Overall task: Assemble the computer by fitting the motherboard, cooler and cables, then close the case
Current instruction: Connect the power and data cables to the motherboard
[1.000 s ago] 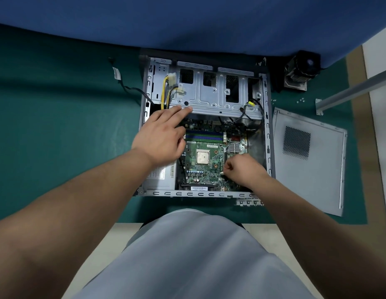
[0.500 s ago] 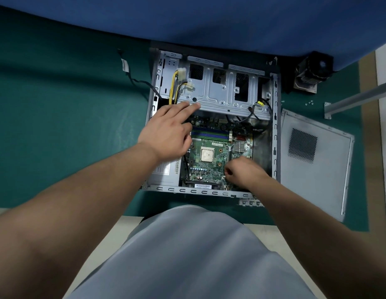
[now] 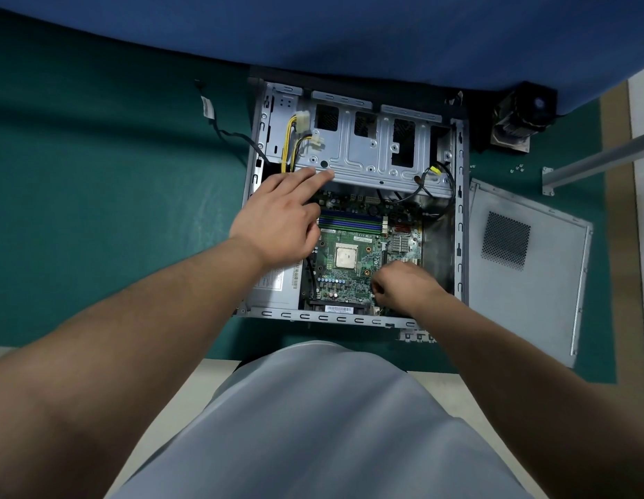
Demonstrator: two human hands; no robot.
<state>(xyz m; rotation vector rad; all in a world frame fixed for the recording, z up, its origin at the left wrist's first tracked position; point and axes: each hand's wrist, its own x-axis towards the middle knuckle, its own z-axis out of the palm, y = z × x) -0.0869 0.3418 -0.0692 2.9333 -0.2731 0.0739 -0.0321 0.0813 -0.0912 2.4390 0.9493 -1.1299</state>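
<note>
We see the open computer case (image 3: 460,225) lying on its side on the green surface (image 3: 115,210), with the motherboard (image 3: 352,261) seated flat inside it, its bare processor (image 3: 346,256) facing up and blue memory slots (image 3: 350,223) just beyond. The left hand (image 3: 280,221) reaches over the left edge of the board, its grip loose and holding nothing: the index and middle fingers stretch straight out and their tips touch the near edge of the metal drive cage (image 3: 378,149). The right hand (image 3: 403,286) sits low over the board's near right corner, fingers curled tight into a fist; we cannot tell whether that grip has anything pinched inside it. Yellow and black power cables (image 3: 291,145) with white plugs hang at the cage's left end. The side panel (image 3: 525,268) lies flat on the surface just right of the case. The cooler (image 3: 522,117) stands apart at the far right, and a few small screws (image 3: 516,169) lie near it.
</note>
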